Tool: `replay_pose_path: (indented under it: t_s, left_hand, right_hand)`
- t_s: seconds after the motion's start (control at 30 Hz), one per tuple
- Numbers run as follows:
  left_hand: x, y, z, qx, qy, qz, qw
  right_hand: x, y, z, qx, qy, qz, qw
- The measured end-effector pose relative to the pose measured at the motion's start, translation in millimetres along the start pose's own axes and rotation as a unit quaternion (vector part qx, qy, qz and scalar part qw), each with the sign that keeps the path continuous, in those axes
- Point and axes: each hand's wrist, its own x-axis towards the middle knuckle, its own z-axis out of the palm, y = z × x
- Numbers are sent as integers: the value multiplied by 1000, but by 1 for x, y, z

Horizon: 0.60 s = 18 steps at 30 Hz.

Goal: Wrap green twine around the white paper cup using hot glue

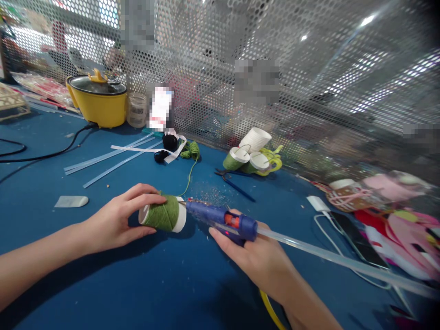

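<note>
My left hand [118, 220] grips a white paper cup wrapped in green yarn [163, 214], lying on its side just above the blue table [144, 284]. My right hand [254, 256] holds a blue glue gun [222, 219] whose nozzle touches the cup's right rim. A clear glue stick [343, 262] sticks out behind the gun to the right. A green yarn strand [189, 176] runs from the cup to a small green yarn ball [192, 150] farther back.
A yellow electric pot [98, 101] and jar stand at back left, with loose glue sticks [110, 160] nearby. Yarn-wrapped cups [252, 153], blue scissors [235, 181], a phone with charger [347, 231] and pink craft pieces lie at right. Perforated metal screen behind.
</note>
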Motion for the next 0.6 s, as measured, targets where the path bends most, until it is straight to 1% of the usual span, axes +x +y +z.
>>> replay_pose_path:
  t_s: [0.1, 0.2, 0.23, 0.3, 0.37, 0.43, 0.47, 0.53, 0.6]
  left_hand:
    - [-1, 0, 1, 5, -4, 21, 1000]
    - [-1, -1, 2, 9, 0, 37, 999]
    - [-1, -1, 3, 8, 1, 38, 999]
    - [-1, -3, 3, 3, 4, 36, 999]
    - [1, -4, 3, -14, 13, 23, 1000]
    - [2, -6, 4, -56, 20, -5, 998]
    - [2, -7, 4, -89, 20, -26, 995]
    - [3, -10, 6, -174, 13, -83, 981]
    - [3, -11, 7, -260, -1, -158, 952]
  right_hand:
    - [1, 2, 2, -3, -3, 4, 1000]
    - [3, 0, 1, 24, -27, 18, 999]
    - [3, 0, 0, 47, -38, 34, 998]
    - [5, -1, -1, 119, -66, 89, 987]
    - [7, 2, -1, 212, -97, 140, 962]
    - [12, 8, 0, 290, -111, 153, 938]
    - [15, 12, 2, 317, -101, 154, 930]
    - [22, 23, 6, 346, -59, 169, 921]
    - [28, 34, 12, 348, -18, 191, 918]
